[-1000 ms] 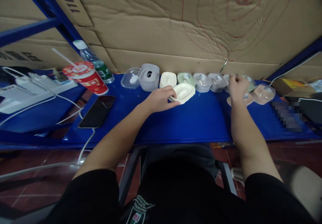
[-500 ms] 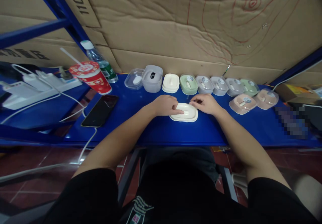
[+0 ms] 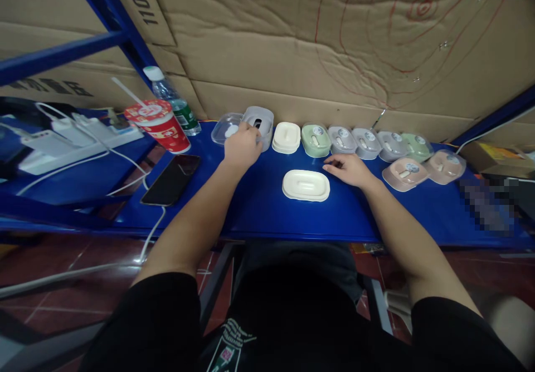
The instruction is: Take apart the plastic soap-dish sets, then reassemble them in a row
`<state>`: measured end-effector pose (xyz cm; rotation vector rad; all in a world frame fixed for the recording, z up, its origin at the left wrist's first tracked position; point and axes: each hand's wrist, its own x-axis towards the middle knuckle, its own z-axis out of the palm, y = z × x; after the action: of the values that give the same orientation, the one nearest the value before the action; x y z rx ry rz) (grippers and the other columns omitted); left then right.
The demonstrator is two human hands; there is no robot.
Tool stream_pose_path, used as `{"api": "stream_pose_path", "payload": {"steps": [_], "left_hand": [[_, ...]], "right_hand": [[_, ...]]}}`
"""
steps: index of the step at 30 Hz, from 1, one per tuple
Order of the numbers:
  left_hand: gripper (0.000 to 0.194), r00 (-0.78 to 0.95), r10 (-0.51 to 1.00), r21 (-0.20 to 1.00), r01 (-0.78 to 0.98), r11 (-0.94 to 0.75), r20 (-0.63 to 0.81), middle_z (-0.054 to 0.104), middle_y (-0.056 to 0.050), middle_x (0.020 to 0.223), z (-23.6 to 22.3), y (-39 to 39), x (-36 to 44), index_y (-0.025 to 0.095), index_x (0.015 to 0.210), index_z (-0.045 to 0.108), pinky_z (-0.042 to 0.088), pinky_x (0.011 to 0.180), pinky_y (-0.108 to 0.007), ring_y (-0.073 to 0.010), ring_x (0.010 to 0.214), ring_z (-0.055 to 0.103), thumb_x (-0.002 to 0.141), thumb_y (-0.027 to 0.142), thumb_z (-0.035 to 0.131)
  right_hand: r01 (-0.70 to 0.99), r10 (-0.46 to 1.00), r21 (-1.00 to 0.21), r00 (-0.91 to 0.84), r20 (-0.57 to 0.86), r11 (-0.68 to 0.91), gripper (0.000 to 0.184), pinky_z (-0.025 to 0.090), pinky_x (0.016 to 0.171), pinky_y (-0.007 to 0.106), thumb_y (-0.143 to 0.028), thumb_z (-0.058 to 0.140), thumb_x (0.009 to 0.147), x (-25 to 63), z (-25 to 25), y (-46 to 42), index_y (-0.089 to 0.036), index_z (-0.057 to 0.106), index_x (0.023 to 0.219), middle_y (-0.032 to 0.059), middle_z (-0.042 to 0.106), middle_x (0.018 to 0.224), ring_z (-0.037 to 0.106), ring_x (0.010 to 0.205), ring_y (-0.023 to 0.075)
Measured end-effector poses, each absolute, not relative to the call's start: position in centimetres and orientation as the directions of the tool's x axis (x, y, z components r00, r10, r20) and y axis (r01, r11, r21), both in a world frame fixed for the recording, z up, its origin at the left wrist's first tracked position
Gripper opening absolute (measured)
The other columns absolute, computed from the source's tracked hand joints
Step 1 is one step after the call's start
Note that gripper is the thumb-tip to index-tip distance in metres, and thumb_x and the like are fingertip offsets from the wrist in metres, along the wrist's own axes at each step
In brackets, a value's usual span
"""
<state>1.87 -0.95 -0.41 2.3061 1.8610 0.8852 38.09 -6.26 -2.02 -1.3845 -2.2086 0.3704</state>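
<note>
My left hand [image 3: 243,146] is at the front left of a grey plastic box [image 3: 266,120], its fingers curled against the box and covering part of it. The box has a dark slot inside. My right hand [image 3: 348,170] rests over the blue table with fingers loosely bent and apart, holding nothing. Between my hands, nearer to me, a cream oval-ended plastic lid [image 3: 306,185] with a long recess lies flat. Beside the grey box stands a cream lidded box [image 3: 286,137]. A clear plastic cover [image 3: 221,128] with a white round piece sits left of the grey box.
Lidded boxes in green [image 3: 316,140], grey [image 3: 366,143] and pink [image 3: 404,174] line the back right of the blue table [image 3: 259,216]. Toward the left are a phone [image 3: 171,180], a red paper cup [image 3: 165,130], a water bottle [image 3: 181,107] and a power strip [image 3: 83,146] with cables.
My left hand has left the cream lid and moved back and left to the grey box. My right hand has come off the lid and sits slightly right of it.
</note>
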Motion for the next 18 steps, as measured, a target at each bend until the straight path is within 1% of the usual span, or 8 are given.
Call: {"api": "stream_pose_path", "payload": {"steps": [2,3,6,9,12,15,18], "left_hand": [[0.019,0.097,0.912,0.403,0.874,-0.270,0.399,0.066,-0.018,0.130,-0.39,-0.86,1.77,0.021,0.104,0.075,0.059,0.092,-0.055,-0.0366,0.104,0.073,0.086,0.024,0.071],[0.018,0.090,0.911,0.407,0.873,-0.267,0.404,0.066,-0.018,0.130,-0.35,-0.89,1.84,0.021,0.103,0.074,0.059,0.092,-0.055,-0.0364,0.104,0.073,0.085,0.022,0.071],[0.026,0.058,0.905,0.416,0.874,-0.250,0.421,0.065,-0.017,0.134,-0.17,-1.10,2.18,0.023,0.108,0.072,0.059,0.092,-0.055,-0.0375,0.108,0.072,0.082,0.018,0.073],[0.033,0.020,0.914,0.449,0.866,-0.218,0.405,0.063,-0.017,0.136,-0.01,-1.17,2.30,0.024,0.114,0.069,0.059,0.096,-0.055,-0.0395,0.114,0.071,0.082,0.022,0.078],[0.035,0.006,0.908,0.475,0.851,-0.225,0.419,0.063,-0.015,0.134,0.00,-1.00,2.09,0.025,0.112,0.067,0.059,0.100,-0.055,-0.0387,0.115,0.071,0.081,0.029,0.083],[0.035,-0.017,0.887,0.507,0.825,-0.249,0.462,0.063,-0.014,0.134,-0.01,-0.82,1.82,0.025,0.110,0.066,0.058,0.103,-0.053,-0.0376,0.117,0.069,0.080,0.029,0.084],[0.035,-0.053,0.882,0.534,0.813,-0.235,0.469,0.060,-0.015,0.137,0.09,-0.76,1.70,0.024,0.110,0.064,0.055,0.109,-0.055,-0.0390,0.124,0.066,0.081,0.028,0.084]], "right_hand": [[0.757,0.893,-0.476,-0.363,0.265,0.448,0.038,0.051,0.067,0.034,-0.055,0.069,0.093,38.02,-2.04,-6.29,-0.022,0.082,0.106,0.0048,0.079,0.083,0.068,0.067,0.0197],[0.757,0.894,-0.476,-0.363,0.262,0.447,0.038,0.051,0.067,0.034,-0.055,0.069,0.094,38.03,-2.02,-6.30,-0.021,0.082,0.107,0.0050,0.079,0.083,0.068,0.068,0.0197],[0.762,0.899,-0.478,-0.354,0.256,0.436,0.039,0.052,0.068,0.035,-0.054,0.069,0.094,38.12,-1.91,-6.32,-0.020,0.082,0.107,0.0056,0.079,0.083,0.068,0.068,0.0200],[0.761,0.898,-0.477,-0.357,0.259,0.440,0.038,0.052,0.069,0.036,-0.054,0.069,0.093,38.15,-1.84,-6.33,-0.021,0.082,0.107,0.0055,0.080,0.084,0.069,0.068,0.0204],[0.753,0.891,-0.478,-0.365,0.270,0.453,0.037,0.052,0.069,0.035,-0.053,0.069,0.093,38.10,-1.84,-6.34,-0.021,0.082,0.108,0.0053,0.080,0.083,0.069,0.069,0.0203],[0.755,0.894,-0.479,-0.362,0.265,0.448,0.038,0.052,0.069,0.035,-0.052,0.070,0.094,38.06,-1.81,-6.38,-0.020,0.082,0.109,0.0056,0.079,0.084,0.069,0.069,0.0201],[0.759,0.897,-0.478,-0.362,0.255,0.442,0.037,0.052,0.070,0.035,-0.051,0.070,0.094,38.08,-1.75,-6.40,-0.019,0.082,0.110,0.0060,0.080,0.084,0.069,0.070,0.0202]]}}
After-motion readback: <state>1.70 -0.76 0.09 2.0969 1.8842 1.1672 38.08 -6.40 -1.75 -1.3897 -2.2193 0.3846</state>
